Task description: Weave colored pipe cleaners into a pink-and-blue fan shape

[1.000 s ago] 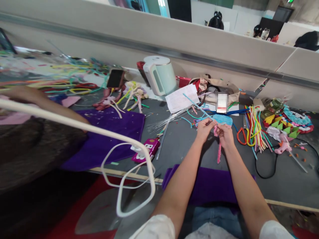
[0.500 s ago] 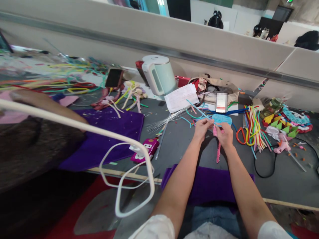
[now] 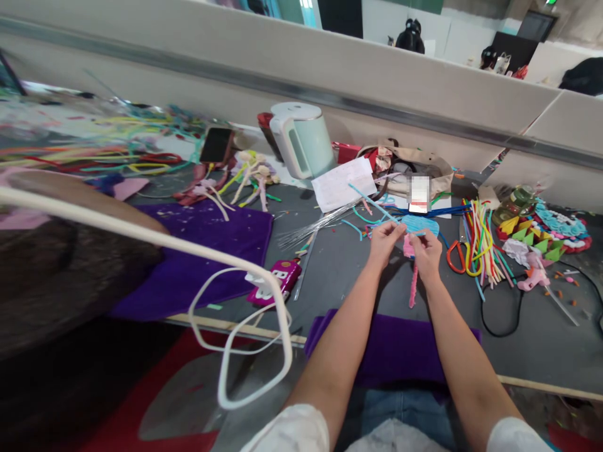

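Working in from near edge of tabletop [image 3: 537,351]; roomiest at lower right, crowded by bundle [image 3: 487,251] farther in. Reaching forward, pinching blue stem [image 3: 372,201] between fingers of left hand [image 3: 384,247], pink piece [image 3: 409,246] in those of right hand [image 3: 428,255], nearly fingertip to fingertip beside blue pad [image 3: 423,225].

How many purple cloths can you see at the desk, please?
2: one spread purple cloth on the left, and one folded purple cloth at the near edge of the desk, right of centre. Others may be hidden.
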